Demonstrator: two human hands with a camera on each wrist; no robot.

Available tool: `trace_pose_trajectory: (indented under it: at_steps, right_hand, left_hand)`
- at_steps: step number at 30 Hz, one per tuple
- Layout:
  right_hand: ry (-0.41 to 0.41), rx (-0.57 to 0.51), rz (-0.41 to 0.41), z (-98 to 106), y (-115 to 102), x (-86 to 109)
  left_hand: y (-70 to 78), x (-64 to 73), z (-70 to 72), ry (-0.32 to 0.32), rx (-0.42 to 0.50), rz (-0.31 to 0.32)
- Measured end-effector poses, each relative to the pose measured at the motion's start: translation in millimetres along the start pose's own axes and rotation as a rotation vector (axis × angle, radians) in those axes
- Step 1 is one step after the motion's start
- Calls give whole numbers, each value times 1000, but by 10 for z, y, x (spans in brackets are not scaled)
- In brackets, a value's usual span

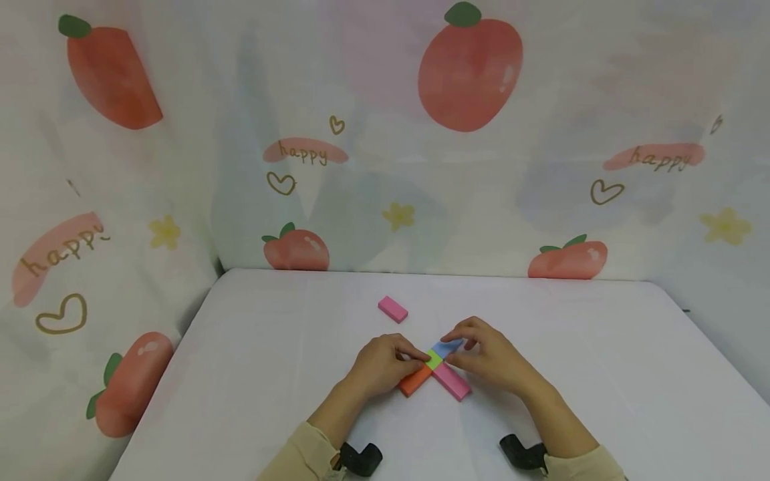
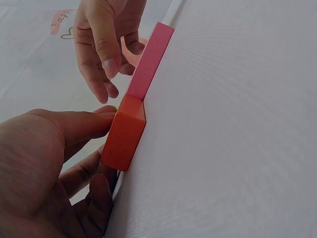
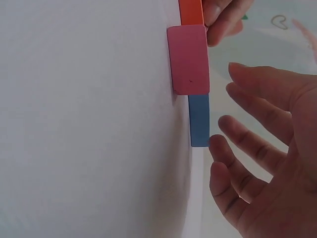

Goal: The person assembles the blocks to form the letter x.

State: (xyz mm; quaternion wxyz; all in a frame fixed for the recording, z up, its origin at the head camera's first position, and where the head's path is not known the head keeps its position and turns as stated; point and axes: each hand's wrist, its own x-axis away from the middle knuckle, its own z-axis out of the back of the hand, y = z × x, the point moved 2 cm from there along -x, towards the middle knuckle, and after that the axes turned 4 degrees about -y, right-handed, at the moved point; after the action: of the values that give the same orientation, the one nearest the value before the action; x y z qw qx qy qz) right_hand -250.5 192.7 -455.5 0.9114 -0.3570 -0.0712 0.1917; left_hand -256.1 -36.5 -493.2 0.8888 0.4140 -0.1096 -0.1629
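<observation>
The left hand has its fingertips at the small lime-green square block and smooth oblong orange block — steadying their join, I'd guess; pinching or pressing, I can't tell. The right hand, fingers loosely parted, hovers by the oblong blue block, perhaps minding its alignment. A smooth oblong pink block abuts the green — another pink block lies apart.

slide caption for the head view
Left hand and right hand at a colored block cluster, one pink block lying apart.

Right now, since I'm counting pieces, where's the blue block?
The blue block lies right of centre in the head view, beside the green block and near the right hand.
</observation>
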Motion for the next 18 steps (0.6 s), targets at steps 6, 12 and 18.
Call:
trace_pose_trajectory:
  at_steps: [6, 12, 18]
  right_hand:
    - [-11, 8, 17, -21, -7, 30]
    - [-27, 12, 21, -31, -47, 67]
    - [-49, 7, 37, -47, -65, 87]
  left_hand:
    - [3, 13, 1, 2, 12, 6]
    - [21, 34, 2, 8, 14, 17]
    - [39, 40, 8, 11, 7, 18]
